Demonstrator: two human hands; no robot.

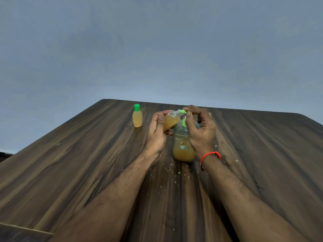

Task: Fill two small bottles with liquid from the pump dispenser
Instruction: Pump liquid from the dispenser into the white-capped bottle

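Observation:
A clear pump dispenser (183, 145), partly full of amber liquid, stands on the wooden table (87, 163) between my wrists. My right hand (201, 130) is over its green pump head (184, 112), fingers curled on it. My left hand (157, 131) grips a small uncapped bottle (171, 119), tilted with its neck at the green spout; amber liquid fills most of it. A second small bottle (137, 117), filled and closed with a green cap, stands upright to the left, apart from both hands.
White crumbs (172, 173) are scattered on the wood in front of the dispenser. The table's far edge (192, 105) runs just behind the hands, with a plain grey wall beyond. A pale board corner (21, 231) shows at the bottom left.

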